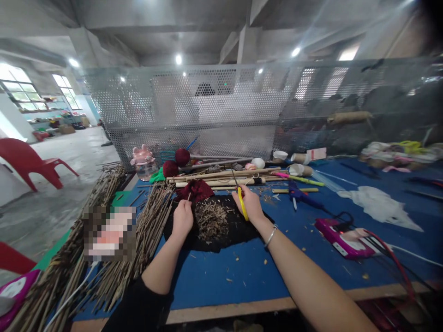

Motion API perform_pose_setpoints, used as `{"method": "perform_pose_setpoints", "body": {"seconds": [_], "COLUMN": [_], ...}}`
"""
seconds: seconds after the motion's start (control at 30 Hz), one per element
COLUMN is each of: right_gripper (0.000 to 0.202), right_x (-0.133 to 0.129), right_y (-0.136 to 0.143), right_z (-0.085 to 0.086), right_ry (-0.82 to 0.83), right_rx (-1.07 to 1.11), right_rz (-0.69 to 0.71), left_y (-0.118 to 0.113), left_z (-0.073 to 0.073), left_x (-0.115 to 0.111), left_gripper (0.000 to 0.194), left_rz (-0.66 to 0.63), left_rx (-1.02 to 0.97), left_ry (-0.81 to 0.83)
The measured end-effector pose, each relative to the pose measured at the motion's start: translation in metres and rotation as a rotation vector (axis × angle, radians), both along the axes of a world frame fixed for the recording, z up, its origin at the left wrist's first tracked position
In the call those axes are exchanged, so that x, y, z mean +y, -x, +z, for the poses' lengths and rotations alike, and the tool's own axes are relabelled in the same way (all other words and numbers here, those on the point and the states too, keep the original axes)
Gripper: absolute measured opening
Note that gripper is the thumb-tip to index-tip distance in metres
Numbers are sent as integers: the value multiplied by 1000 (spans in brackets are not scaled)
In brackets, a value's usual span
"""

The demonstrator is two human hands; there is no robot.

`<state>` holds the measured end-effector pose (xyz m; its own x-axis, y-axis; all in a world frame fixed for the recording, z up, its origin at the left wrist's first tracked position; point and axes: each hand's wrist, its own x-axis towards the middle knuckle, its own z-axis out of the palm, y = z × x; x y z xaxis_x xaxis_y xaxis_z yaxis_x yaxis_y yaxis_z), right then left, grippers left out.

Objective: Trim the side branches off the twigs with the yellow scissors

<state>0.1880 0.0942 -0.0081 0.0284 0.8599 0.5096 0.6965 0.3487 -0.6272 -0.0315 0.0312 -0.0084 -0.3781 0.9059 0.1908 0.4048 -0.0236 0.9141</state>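
Note:
My left hand [182, 218] is closed on a thin twig whose tip shows above the fingers, at the left side of a black cloth [204, 244]. My right hand [249, 203] grips scissors by their yellow handle [242, 204], with the blades pointing up and away. Between the hands, a pile of short cut twig pieces [212, 219] lies on the cloth. Behind the left hand is a dark red cloth [195, 189]. Long twigs [152, 226] lie in a bundle left of the black cloth.
A blue glue gun [304, 197] and a magenta power strip [342, 240] sit at the right. Sticks [221, 175], red balls and paper cups line the back, before a perforated metal screen [207, 110]. More twigs and a pixelated patch are at the left.

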Motion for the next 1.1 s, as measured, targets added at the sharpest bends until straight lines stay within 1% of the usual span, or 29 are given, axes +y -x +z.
{"method": "perform_pose_setpoints", "body": {"seconds": [0.07,0.13,0.2,0.23,0.3,0.37,0.43,0.47,0.53,0.6,0.67,0.73,0.83,0.93,1.0,1.07,1.1], "right_gripper": [31,31,32,32,33,34,34,34,34,33,32,32,30,29,29,31,33], "right_x": [-2,-4,-7,-8,-10,-11,-13,-13,-14,-15,-16,-16,-16,-16,-16,-18,-20], "right_y": [-2,-3,-3,-3,-2,-1,0,0,0,1,2,4,4,3,4,5,7], "right_z": [1,3,5,6,7,8,8,9,9,9,8,8,8,8,8,9,10], "right_ry": [7,5,-5,-10,-11,0,13,18,26,30,35,43,47,38,35,35,35], "right_rx": [-4,9,22,25,22,8,-12,-20,-29,-32,-35,-38,-40,-29,-12,9,14], "right_rz": [-24,-25,-17,-15,-13,-12,-10,-10,-5,0,0,-6,-10,1,7,15,28], "left_y": [-3,-7,-10,-11,-11,-12,-16,-18,-24,-28,-30,-29,-23,-19,-22,-30,-34], "left_z": [0,1,5,6,8,6,1,-2,-8,-12,-13,-10,0,11,17,20,20], "left_x": [0,-2,-6,-9,-18,-26,-30,-30,-23,-11,0,8,9,5,2,-2,-4], "left_gripper": [25,28,28,27,27,38,47,46,36,29,26,28,31,24,18,12,13], "left_rz": [-69,-118,-134,-147,-227,-330,-370,-366,-353,-360,-361,-374,-376,-269,-177,-143,-158], "left_rx": [-22,-7,78,141,280,405,496,527,566,584,567,505,390,289,219,117,47], "left_ry": [-35,-130,-210,-218,-144,-8,112,145,131,51,0,0,-7,-108,-206,-280,-297]}}
